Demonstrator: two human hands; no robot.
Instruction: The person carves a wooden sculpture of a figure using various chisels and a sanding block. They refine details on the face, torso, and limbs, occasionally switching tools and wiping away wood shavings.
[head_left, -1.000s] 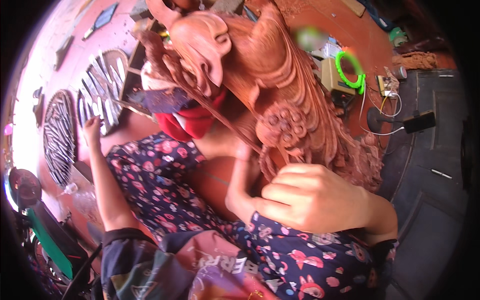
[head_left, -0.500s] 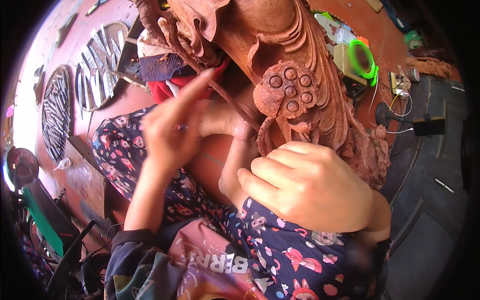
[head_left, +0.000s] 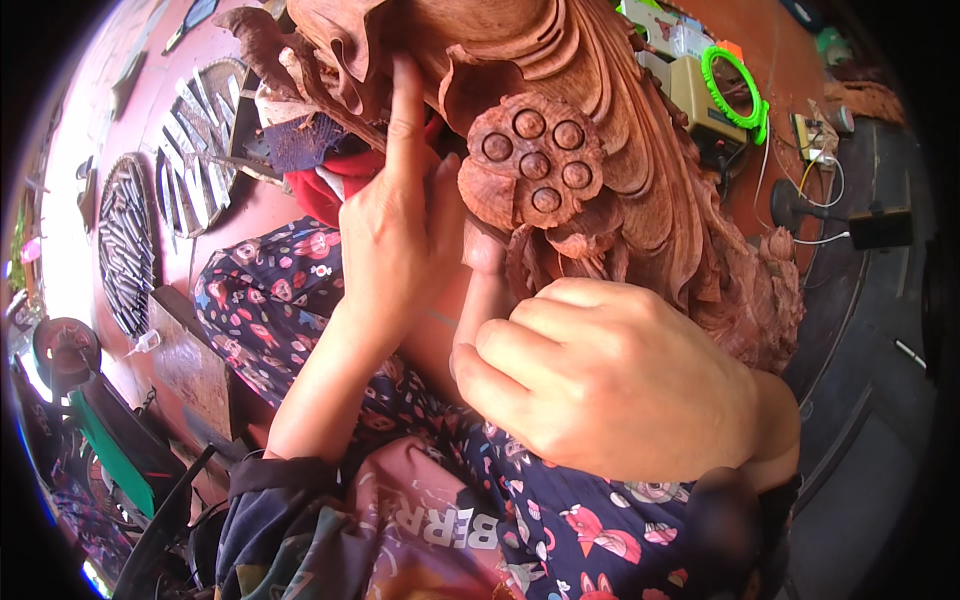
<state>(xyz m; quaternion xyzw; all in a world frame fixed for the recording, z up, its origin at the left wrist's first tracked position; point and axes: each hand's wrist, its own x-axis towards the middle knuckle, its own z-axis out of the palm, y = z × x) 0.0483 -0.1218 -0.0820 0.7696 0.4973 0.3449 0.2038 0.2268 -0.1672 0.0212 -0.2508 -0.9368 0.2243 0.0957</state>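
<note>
A large reddish-brown wood carving [head_left: 640,150] with flowing folds and curled leaves fills the top middle of the head view. On its near side is a carved lotus seed pod [head_left: 512,178] with several round seeds. My left hand [head_left: 388,225] reaches up to the left of the pod, index finger stretched out. That fingertip is at the underside of the carving's folds; whether it touches cannot be seen. The thumb stands apart, and the other fingers are mostly hidden. Closed, back upward, my right hand [head_left: 610,385] is below the pod, over my patterned trouser leg. What its curled fingers hold, if anything, is hidden.
At left lie an oval tray of slim chisels [head_left: 125,240] and a round basket of flat blades [head_left: 200,165]. A wooden board [head_left: 195,350] is beside my left knee. At right are a green ring [head_left: 752,118], a beige box [head_left: 702,108] and a wired socket [head_left: 815,140].
My left hand has moved right and up, its index finger now at the carving. The carving and surroundings have shifted in the view. My right hand stays closed in nearly the same place.
</note>
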